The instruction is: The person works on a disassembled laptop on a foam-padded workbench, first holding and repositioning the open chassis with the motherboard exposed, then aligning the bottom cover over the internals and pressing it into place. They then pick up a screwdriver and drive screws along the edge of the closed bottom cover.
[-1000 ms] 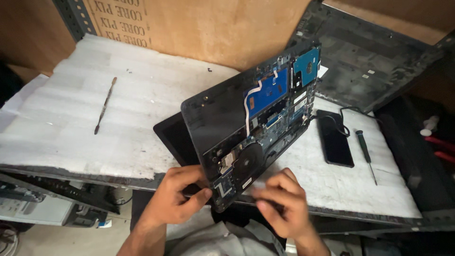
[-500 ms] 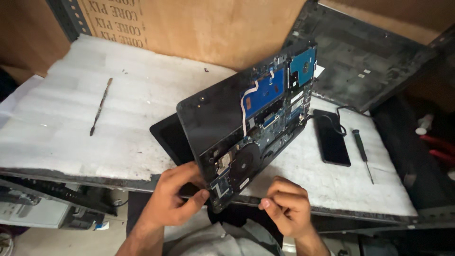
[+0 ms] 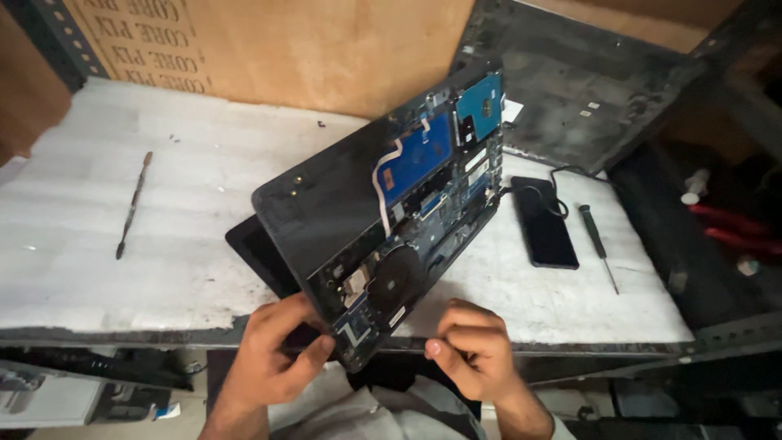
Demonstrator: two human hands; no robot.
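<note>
Lying far left of the opened laptop, a slim metal pry tool rests alone on the white worktop, well apart from everything else, with a wide bare stretch of board between it and the laptop's left edge. A few small dark specks, perhaps screws, sit behind that stretch near the wooden back panel.

The laptop is tilted up on its near corner at the worktop's front edge, bottom cover off, showing blue circuit boards, a white ribbon cable and a round fan. A dark flat panel lies under its left side, touching the board. The left hand grips the laptop's lower left corner, thumb on the exposed inner side and fingers curled behind. Just right of that corner, the right hand is off the laptop, curled into a loose fist at the front edge of the worktop; whether it pinches anything small cannot be told.

Right of the laptop a black smartphone lies flat, a dark cable looping at its far end. Just beside it lies a thin screwdriver, then a short bare strip before the worktop's right edge. Behind, a dark laptop cover leans against the back panel.
</note>
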